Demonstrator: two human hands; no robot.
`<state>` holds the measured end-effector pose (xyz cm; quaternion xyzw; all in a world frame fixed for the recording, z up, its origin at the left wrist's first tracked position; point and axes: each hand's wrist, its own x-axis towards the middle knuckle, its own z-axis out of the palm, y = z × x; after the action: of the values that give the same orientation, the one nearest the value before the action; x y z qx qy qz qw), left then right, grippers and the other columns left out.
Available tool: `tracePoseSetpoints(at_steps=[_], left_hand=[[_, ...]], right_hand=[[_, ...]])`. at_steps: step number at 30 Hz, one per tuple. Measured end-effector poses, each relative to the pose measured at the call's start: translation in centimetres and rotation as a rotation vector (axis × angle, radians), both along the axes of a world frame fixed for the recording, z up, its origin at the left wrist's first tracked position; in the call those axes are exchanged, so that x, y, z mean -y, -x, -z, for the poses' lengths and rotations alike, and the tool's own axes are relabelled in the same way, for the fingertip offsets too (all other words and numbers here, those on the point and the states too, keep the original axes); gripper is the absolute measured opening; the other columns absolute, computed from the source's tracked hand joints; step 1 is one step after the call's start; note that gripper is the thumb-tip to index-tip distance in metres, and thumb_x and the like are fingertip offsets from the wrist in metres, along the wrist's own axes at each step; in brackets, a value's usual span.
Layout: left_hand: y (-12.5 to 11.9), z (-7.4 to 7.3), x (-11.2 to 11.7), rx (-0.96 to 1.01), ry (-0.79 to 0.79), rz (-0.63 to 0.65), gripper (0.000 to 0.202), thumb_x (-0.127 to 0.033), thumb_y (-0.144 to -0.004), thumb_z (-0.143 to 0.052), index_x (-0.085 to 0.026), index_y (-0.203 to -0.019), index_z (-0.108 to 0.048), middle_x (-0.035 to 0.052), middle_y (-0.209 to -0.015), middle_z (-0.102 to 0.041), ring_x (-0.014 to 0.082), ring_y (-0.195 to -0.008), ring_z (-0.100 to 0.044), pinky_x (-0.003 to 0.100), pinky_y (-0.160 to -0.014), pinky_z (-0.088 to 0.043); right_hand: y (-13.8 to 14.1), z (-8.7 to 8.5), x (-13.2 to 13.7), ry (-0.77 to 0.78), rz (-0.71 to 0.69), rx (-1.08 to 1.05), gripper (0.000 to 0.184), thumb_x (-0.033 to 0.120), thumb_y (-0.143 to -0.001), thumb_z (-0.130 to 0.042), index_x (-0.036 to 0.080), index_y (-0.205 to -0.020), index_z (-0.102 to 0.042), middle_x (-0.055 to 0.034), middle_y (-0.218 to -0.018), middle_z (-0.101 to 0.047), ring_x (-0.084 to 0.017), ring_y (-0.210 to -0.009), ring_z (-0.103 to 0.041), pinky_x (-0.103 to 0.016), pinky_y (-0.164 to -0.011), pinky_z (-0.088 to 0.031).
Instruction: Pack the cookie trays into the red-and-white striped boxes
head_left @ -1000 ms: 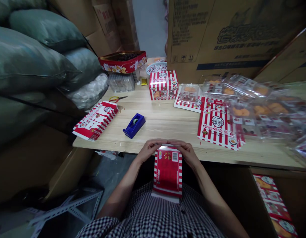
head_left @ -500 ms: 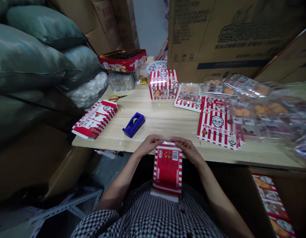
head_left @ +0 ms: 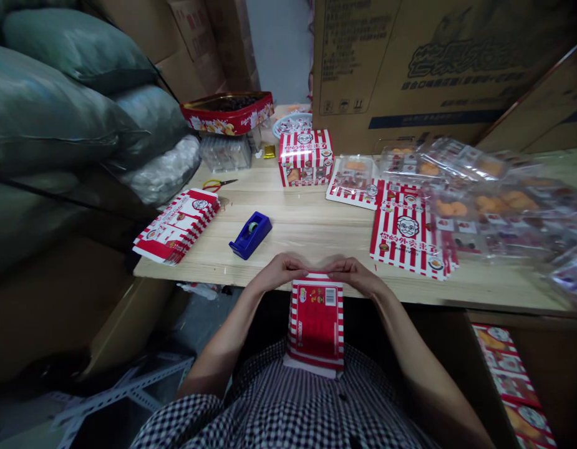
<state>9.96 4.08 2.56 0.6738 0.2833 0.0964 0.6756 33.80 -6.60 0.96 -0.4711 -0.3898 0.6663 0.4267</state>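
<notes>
A red-and-white striped carton (head_left: 317,321) stands between my body and the table's front edge, its red barcode panel facing up toward me. My left hand (head_left: 288,270) grips the carton's far end at the left corner. At the right corner of the same end, my right hand (head_left: 351,274) pinches the carton, fingers curled over the edge. The fingertips are slightly blurred. Beyond the hands, a blue tape dispenser (head_left: 251,235) sits on the table. Farther back stands a closed striped box (head_left: 305,157) with a cartoon face.
Flat striped cartons lie stacked at left (head_left: 178,224) and right (head_left: 405,234). Scissors (head_left: 219,184) rest near the left stack. Clear plastic packs (head_left: 494,199) pile up at right. A red tin (head_left: 227,113) and a large cardboard box (head_left: 433,75) stand behind. Filled sacks (head_left: 58,106) line the left.
My hands stay on the carton's far end and the fingers have shifted slightly; a clear strip seen there earlier no longer shows. Another person's hand at the back has left view.
</notes>
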Motion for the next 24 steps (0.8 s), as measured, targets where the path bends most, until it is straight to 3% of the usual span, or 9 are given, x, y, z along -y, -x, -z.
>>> tracePoseSetpoints(at_steps=[8,12,16,20,24], left_hand=[[0.4,-0.8,1.3,0.003,-0.023,0.048,0.037,-0.042,-0.089,-0.066,-0.013,-0.109,-0.078,0.0111,-0.100,-0.079,0.0217,-0.084,-0.072,0.028,-0.075,-0.054],[0.9,-2.6,2.2,0.040,-0.222,0.131,0.038,-0.038,-0.097,-0.053,-0.019,-0.126,-0.070,0.0088,-0.120,-0.074,0.0234,-0.104,-0.070,0.033,-0.093,-0.053],[1.7,-3.9,3.8,0.028,-0.470,0.143,0.045,-0.033,-0.097,-0.056,-0.026,-0.141,-0.057,0.0076,-0.141,-0.062,0.0237,-0.130,-0.057,0.038,-0.111,-0.042],[2.4,-3.2,5.1,0.045,-0.519,0.129,0.049,-0.030,-0.097,-0.056,-0.029,-0.145,-0.052,0.0069,-0.147,-0.056,0.0222,-0.139,-0.049,0.041,-0.118,-0.035],[2.5,-1.9,5.7,0.070,-0.410,-0.040,0.036,-0.032,-0.096,-0.057,-0.026,-0.131,-0.066,0.0087,-0.150,-0.052,0.0253,-0.139,-0.048,0.043,-0.117,-0.036]], right_hand=[[0.9,-0.4,3.5,-0.042,0.013,-0.016,0.039,0.050,-0.087,-0.069,0.027,-0.118,-0.073,-0.0065,-0.131,-0.069,-0.026,-0.122,-0.064,-0.049,-0.112,-0.042],[0.8,-1.2,4.5,-0.078,0.023,0.032,0.039,0.052,-0.090,-0.066,0.032,-0.122,-0.071,-0.0046,-0.139,-0.064,-0.027,-0.131,-0.057,-0.051,-0.116,-0.036],[0.8,-1.2,5.1,-0.107,0.068,0.093,0.036,0.053,-0.089,-0.066,0.033,-0.118,-0.073,-0.0035,-0.133,-0.068,-0.027,-0.130,-0.058,-0.050,-0.117,-0.035],[1.3,-0.3,5.5,-0.119,0.096,0.124,0.036,0.053,-0.088,-0.067,0.034,-0.117,-0.073,-0.0030,-0.135,-0.066,-0.027,-0.132,-0.055,-0.051,-0.116,-0.035],[2.6,0.1,5.8,-0.107,0.187,0.109,0.034,0.052,-0.085,-0.070,0.032,-0.113,-0.075,-0.0042,-0.131,-0.069,-0.027,-0.127,-0.059,-0.050,-0.111,-0.042]])
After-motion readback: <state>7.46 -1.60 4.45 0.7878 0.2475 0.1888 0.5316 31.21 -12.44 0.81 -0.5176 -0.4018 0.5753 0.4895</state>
